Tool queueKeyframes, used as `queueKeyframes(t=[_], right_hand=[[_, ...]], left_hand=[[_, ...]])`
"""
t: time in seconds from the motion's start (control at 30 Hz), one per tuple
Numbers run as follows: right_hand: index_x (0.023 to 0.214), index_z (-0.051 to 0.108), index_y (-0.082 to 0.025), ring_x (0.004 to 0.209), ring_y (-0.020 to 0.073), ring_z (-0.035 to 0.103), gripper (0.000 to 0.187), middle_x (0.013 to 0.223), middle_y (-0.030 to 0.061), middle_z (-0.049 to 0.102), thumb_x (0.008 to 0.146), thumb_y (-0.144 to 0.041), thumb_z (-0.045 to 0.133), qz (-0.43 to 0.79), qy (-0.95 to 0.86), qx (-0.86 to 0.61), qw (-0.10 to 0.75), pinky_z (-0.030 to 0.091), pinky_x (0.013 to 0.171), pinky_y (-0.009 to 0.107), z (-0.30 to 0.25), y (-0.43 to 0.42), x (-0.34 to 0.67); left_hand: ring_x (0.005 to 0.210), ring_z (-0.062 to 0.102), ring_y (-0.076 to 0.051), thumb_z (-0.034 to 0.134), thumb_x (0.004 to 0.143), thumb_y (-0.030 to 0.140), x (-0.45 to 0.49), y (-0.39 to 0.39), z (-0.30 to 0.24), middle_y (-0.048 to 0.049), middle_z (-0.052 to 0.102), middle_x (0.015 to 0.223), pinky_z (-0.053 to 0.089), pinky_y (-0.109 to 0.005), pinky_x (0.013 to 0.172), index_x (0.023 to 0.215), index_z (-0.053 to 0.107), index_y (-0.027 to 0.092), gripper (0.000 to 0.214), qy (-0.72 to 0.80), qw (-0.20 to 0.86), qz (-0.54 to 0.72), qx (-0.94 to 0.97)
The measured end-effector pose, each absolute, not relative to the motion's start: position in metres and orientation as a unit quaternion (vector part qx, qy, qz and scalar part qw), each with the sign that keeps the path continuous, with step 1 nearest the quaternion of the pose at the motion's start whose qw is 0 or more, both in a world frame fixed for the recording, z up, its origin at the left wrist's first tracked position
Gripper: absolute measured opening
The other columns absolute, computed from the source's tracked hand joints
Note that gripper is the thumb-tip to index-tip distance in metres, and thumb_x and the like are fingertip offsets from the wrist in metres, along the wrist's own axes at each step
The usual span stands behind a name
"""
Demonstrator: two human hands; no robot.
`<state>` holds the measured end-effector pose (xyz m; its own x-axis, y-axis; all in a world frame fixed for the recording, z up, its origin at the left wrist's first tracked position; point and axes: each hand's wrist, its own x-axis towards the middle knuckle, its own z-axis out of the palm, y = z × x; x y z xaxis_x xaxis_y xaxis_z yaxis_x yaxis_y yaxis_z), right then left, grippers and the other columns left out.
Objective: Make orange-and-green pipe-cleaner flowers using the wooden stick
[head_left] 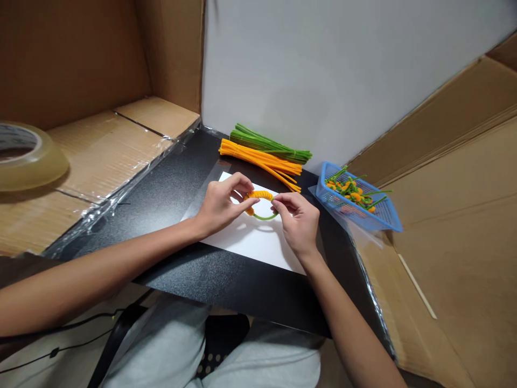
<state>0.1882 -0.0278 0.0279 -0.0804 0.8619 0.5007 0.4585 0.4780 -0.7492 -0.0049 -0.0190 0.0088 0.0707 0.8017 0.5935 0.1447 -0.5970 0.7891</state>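
Observation:
Between my hands, above a white sheet of paper (246,242), is a pipe cleaner ring (263,195). Its upper and left part is a tight orange coil, and a bare green stem (265,217) curves along the bottom. My left hand (228,202) pinches the orange coil at the left with thumb and fingers. At the right, my right hand (297,218) pinches the end of the coil, where it meets the green. The fingertips hide part of both ends.
Behind the paper lie a bundle of orange pipe cleaners (258,158) and a green bundle (269,143). A blue basket (391,218) at right holds several orange and green pieces. A tape roll (44,161) rests on cardboard at left. Cardboard walls flank the black table (169,269).

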Motion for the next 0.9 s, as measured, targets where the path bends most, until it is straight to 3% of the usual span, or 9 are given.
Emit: queueKeyframes(t=[0.23,0.5,0.63,0.9], right_hand=[[0.086,0.071,-0.02,0.075,0.0172,0.067,0.008,0.085,0.0029,0.069,0.087,-0.02,0.063,0.156,-0.736,-0.449,0.482,0.057,0.069,0.032,0.027,-0.031,0.187],[0.084,0.07,-0.019,0.07,0.017,0.067,0.009,0.082,0.0032,0.07,0.084,-0.028,0.067,0.212,-0.683,-0.495,0.493,0.056,0.067,0.032,0.021,-0.025,0.189],[0.084,0.07,-0.017,0.065,0.0162,0.066,0.012,0.079,0.0037,0.07,0.08,-0.029,0.07,0.248,-0.647,-0.511,0.51,0.054,0.062,0.03,0.024,-0.024,0.188],[0.085,0.069,-0.016,0.06,0.0136,0.06,0.02,0.073,0.002,0.066,0.08,-0.035,0.069,0.292,-0.618,-0.514,0.518,0.051,0.057,0.027,0.026,-0.021,0.19]], left_hand=[[0.067,0.072,-0.013,0.072,0.083,0.034,-0.005,-0.021,0.01,-0.0042,0.075,0.087,0.061,-0.022,0.06,0.094,0.064,0.016,0.023,0.342,0.28,0.553,0.706],[0.073,0.072,-0.016,0.078,0.075,0.043,-0.003,-0.017,0.009,-0.0067,0.075,0.089,0.063,-0.028,0.069,0.094,0.065,0.015,0.037,0.345,0.332,0.572,0.666],[0.076,0.071,-0.015,0.074,0.079,0.041,-0.002,-0.016,0.013,-0.0072,0.074,0.089,0.061,-0.027,0.071,0.093,0.066,0.013,0.032,0.343,0.389,0.577,0.631],[0.059,0.063,-0.011,0.071,0.079,0.042,-0.006,-0.007,0.014,-0.0035,0.068,0.066,0.052,-0.023,0.058,0.075,0.067,0.011,0.031,0.405,0.484,0.498,0.595]])
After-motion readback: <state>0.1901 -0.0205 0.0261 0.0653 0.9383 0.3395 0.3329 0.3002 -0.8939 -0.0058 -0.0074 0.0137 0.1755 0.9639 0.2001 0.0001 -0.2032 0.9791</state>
